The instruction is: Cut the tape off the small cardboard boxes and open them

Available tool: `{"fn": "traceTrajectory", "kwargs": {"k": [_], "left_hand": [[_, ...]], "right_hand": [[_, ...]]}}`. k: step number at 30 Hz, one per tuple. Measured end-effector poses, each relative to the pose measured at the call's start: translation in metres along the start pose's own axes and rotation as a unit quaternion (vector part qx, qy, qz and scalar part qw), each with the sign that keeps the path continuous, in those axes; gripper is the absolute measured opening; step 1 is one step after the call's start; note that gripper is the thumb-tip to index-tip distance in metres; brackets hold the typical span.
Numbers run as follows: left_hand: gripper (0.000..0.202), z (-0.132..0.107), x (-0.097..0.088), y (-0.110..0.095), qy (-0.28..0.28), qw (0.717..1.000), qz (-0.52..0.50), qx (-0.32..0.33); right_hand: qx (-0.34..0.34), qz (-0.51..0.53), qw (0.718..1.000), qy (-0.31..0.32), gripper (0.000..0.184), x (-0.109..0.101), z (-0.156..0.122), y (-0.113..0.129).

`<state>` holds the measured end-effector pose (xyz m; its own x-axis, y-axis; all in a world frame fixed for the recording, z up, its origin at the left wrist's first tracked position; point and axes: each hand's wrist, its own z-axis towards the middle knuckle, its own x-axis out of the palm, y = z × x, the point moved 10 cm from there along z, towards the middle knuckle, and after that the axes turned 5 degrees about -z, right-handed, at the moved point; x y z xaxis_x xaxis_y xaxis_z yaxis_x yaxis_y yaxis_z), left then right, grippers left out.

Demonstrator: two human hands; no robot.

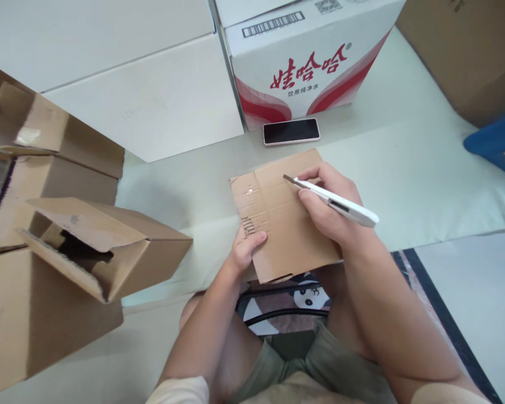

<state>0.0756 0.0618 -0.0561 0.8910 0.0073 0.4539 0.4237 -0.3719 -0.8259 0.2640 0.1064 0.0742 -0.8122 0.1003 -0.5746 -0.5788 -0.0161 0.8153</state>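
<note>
My right hand is closed round a white utility knife, its dark blade out and pointing up and left over the cardboard. Below the blade is a flattened-looking brown cardboard box, tilted at the near edge of the table. Clear tape and dark print run along its left side. My left hand grips that left edge, thumb on top and the other fingers hidden underneath. Whether the blade tip touches the cardboard I cannot tell.
A smartphone lies beyond the cardboard, against a white and red water carton. White boxes stand at the back left. An open brown box and several others crowd the left. A blue object sits at the right.
</note>
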Motion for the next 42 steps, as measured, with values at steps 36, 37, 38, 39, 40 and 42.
{"fn": "traceTrajectory", "kwargs": {"k": [36,37,38,39,40,42], "left_hand": [[0.036,0.016,-0.092,-0.024,-0.112,0.977,-0.178,0.042],[0.036,0.017,-0.092,-0.024,-0.108,0.976,-0.184,0.042],[0.036,0.017,-0.09,-0.024,-0.104,0.976,-0.187,0.042],[0.035,0.018,-0.088,-0.024,-0.101,0.976,-0.187,0.04],[0.033,0.018,-0.085,-0.025,-0.099,0.977,-0.183,0.037],[0.03,0.02,-0.078,-0.027,-0.1,0.981,-0.166,0.03]], "right_hand": [[0.099,0.359,0.895,-0.245,0.025,-0.027,0.007,-0.073],[0.106,0.356,0.903,-0.218,0.028,-0.015,0.008,-0.075],[0.108,0.358,0.908,-0.187,0.031,-0.004,0.009,-0.075],[0.105,0.363,0.912,-0.159,0.035,0.006,0.009,-0.074],[0.099,0.371,0.913,-0.136,0.038,0.014,0.01,-0.072],[0.084,0.39,0.91,-0.112,0.042,0.023,0.01,-0.069]]}}
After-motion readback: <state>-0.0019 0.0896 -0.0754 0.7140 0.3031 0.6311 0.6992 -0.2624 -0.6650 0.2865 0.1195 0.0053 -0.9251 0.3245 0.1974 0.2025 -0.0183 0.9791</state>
